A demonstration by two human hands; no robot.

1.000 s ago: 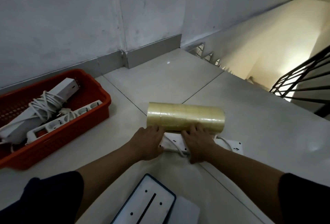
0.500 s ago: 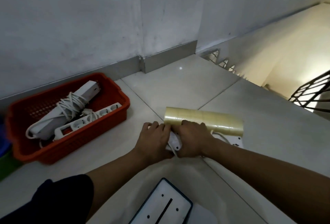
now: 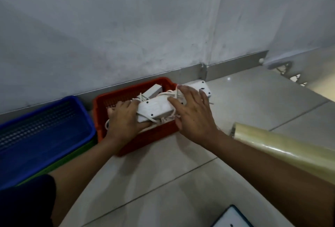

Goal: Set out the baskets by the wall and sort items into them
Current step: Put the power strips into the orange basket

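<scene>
A red basket (image 3: 145, 141) stands on the floor against the wall. Over it lies a white power strip (image 3: 154, 108) wound with its cord, its far end (image 3: 201, 86) sticking out past the basket's right rim. My left hand (image 3: 125, 118) grips the strip's near left end, thumb underneath. With its fingers spread and straight, my right hand (image 3: 194, 114) rests on the strip's right part. Another white power strip (image 3: 152, 90) lies deeper in the basket. A long roll of clear tape (image 3: 281, 147) lies on the floor at the right.
A blue basket (image 3: 45, 127) sits left of the red one, nested on a green basket (image 3: 63, 161). A white panel with a blue edge (image 3: 232, 217) lies at the bottom right. The floor ends at a stair edge (image 3: 290, 74) at the far right.
Both hands took the power strip from the floor beside the tape roll and carried it left to the red basket. The view turned left, so the blue and green baskets now show.
</scene>
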